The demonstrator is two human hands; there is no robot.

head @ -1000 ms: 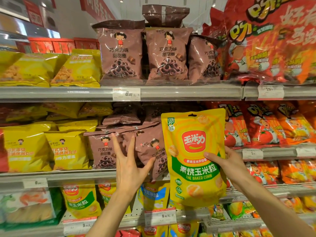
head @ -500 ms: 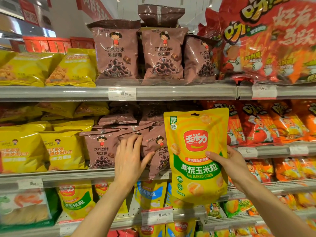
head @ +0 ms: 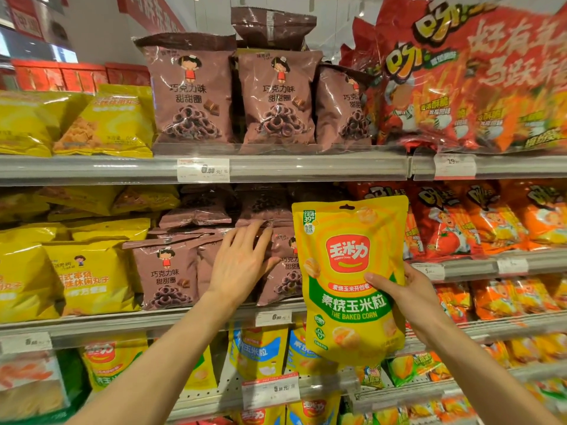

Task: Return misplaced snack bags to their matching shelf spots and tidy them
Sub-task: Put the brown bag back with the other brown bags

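The baked corn bag (head: pixel 349 280) is covering part of a brown bag (head: pixel 283 271) behind it. The red bags (head: pixel 472 75) at top right are blurring, and the frame edge is cutting them off.

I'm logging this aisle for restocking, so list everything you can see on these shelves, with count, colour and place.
baked corn pouch: one, yellow and green, held in front of the middle shelf
chocolate ring bags: at least four, brown, top shelf centre
brown bags: several, middle shelf centre
yellow bags: several, left side, top and middle shelves
red-orange bags: many, right side
corn pouches: several, yellow, lower shelf
price tags: several, white, shelf edges
left hand: touches the brown bags
right hand: grips the pouch
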